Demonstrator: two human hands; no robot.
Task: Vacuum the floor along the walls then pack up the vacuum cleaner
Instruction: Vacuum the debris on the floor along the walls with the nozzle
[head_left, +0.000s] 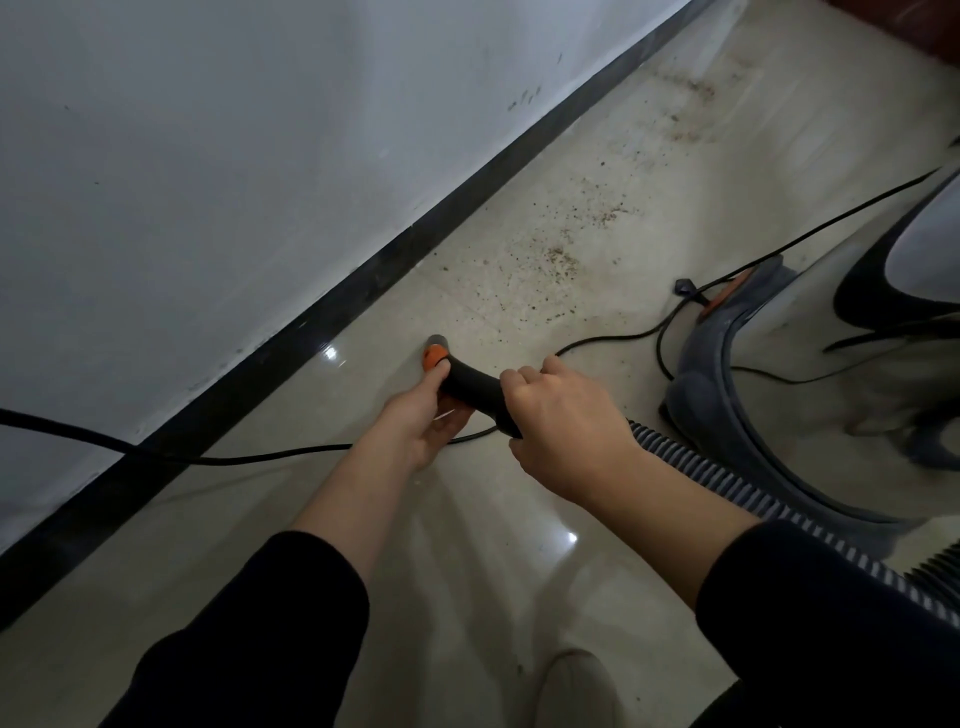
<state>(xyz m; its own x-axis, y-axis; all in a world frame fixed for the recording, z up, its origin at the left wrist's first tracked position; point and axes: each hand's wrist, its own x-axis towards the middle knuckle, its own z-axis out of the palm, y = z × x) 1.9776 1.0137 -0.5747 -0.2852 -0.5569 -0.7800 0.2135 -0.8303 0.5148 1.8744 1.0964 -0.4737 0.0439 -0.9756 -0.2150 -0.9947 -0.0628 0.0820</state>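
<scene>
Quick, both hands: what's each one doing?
Left hand: grips the hose handle at its front end.
Right hand: grips the same handle's rear end.

You have two hands: left hand (422, 415), right hand (566, 426). One black curved plastic handle (470, 387), one grey ribbed hose (727, 479), one white shoe (576, 686).
</scene>
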